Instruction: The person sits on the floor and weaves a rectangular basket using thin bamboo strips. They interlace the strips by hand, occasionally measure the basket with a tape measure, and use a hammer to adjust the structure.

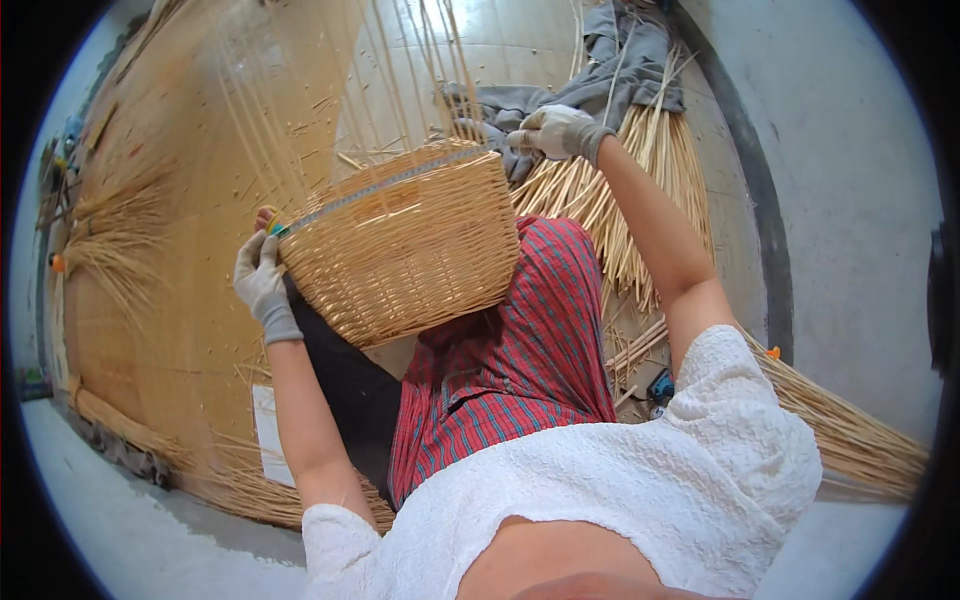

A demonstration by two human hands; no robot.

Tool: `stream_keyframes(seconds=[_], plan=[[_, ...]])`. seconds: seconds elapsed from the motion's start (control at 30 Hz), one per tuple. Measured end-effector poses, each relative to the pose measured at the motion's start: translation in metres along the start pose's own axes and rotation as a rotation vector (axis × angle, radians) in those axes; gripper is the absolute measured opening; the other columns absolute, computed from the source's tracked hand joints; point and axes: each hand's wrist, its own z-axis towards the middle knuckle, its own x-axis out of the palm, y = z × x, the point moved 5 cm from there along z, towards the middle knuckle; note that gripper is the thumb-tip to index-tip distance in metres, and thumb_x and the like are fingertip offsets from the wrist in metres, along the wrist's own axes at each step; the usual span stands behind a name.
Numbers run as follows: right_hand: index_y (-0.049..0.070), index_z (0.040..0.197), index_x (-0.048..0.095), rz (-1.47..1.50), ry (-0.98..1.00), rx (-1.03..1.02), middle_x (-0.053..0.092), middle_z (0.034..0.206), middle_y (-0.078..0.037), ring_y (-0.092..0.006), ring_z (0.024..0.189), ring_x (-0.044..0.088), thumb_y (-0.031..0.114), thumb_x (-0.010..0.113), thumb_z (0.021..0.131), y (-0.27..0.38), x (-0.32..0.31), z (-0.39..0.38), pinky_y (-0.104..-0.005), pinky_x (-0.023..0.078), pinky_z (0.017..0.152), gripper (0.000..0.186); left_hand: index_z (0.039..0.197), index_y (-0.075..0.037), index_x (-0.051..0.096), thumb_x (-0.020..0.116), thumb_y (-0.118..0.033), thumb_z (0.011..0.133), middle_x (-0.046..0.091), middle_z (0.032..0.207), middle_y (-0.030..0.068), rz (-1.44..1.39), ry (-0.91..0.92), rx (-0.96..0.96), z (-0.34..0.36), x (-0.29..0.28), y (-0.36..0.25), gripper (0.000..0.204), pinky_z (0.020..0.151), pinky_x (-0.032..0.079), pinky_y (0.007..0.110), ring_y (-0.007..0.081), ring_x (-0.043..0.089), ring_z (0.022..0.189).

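A woven wicker basket (415, 240) rests tilted across my lap, long unwoven stakes (390, 80) rising from its far edge. Along its upper part stretches a thin grey-blue tape measure (385, 186), with a yellow and green piece at the left end. My left hand (262, 285), in a white and grey glove, is closed around that end, against the basket's left side. Just beyond the right upper corner is my gloved right hand (558, 133), thumb and fingers pinched together; what they hold, if anything, is too small to make out.
Right of the basket lies a big bundle of wicker rods (650, 180), partly under a grey cloth (640, 70). Another bundle (850, 420) extends at the lower right. Loose rods (120, 235) lie on the left, and scraps are scattered on the tan floor sheet (190, 330).
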Motion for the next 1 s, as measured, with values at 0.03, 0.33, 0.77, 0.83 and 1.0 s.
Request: stream_keyframes(seconds=[0.03, 0.33, 0.77, 0.83, 1.0], plan=[[0.010, 0.095, 0.078, 0.067, 0.024, 0.013, 0.076, 0.089, -0.007, -0.0246, 0.081, 0.070, 0.053, 0.059, 0.093, -0.013, 0.006, -0.001, -0.0351, 0.053, 0.079, 0.047, 0.105, 0.000, 0.072, 0.078, -0.004, 0.086, 0.073, 0.098, 0.0065, 0.020, -0.001, 0.005, -0.002, 0.001, -0.004, 0.020, 0.079, 0.055, 0.027, 0.0133, 0.066, 0.087], [0.010, 0.095, 0.077, 0.014, -0.112, -0.023, 0.075, 0.086, -0.008, -0.0240, 0.081, 0.071, 0.051, 0.062, 0.092, -0.019, 0.024, 0.002, -0.0357, 0.054, 0.077, 0.043, 0.110, 0.003, 0.070, 0.076, -0.004, 0.088, 0.072, 0.105, 0.0108, 0.051, 0.025, -0.032, 0.001, -0.003, -0.004, 0.024, 0.083, 0.056, 0.029, 0.0162, 0.066, 0.091], [0.011, 0.096, 0.076, 0.130, -0.166, -0.120, 0.074, 0.087, -0.010, -0.0251, 0.082, 0.070, 0.045, 0.060, 0.096, -0.018, 0.031, -0.009, -0.0365, 0.052, 0.075, 0.038, 0.114, 0.000, 0.069, 0.074, -0.006, 0.090, 0.071, 0.110, 0.0099, -0.068, 0.059, 0.006, 0.015, 0.002, 0.016, 0.025, 0.089, 0.054, 0.031, 0.0179, 0.066, 0.099], [0.007, 0.097, 0.075, 0.342, -0.110, -0.203, 0.073, 0.086, -0.010, -0.0239, 0.081, 0.070, 0.041, 0.059, 0.097, -0.014, 0.037, -0.021, -0.0348, 0.052, 0.075, 0.037, 0.116, 0.000, 0.068, 0.074, -0.010, 0.092, 0.070, 0.111, 0.0073, -0.134, 0.109, 0.004, 0.024, 0.007, 0.025, 0.026, 0.091, 0.053, 0.032, 0.0174, 0.065, 0.101], [0.009, 0.097, 0.073, 0.885, -0.254, -0.273, 0.073, 0.089, -0.005, -0.0171, 0.083, 0.069, 0.041, 0.050, 0.104, -0.010, 0.099, -0.052, -0.0321, 0.053, 0.076, 0.040, 0.117, -0.006, 0.066, 0.077, -0.019, 0.089, 0.069, 0.113, 0.0045, 0.330, 0.320, 0.128, 0.020, 0.008, 0.036, 0.032, 0.091, 0.050, 0.030, 0.0153, 0.062, 0.101]])
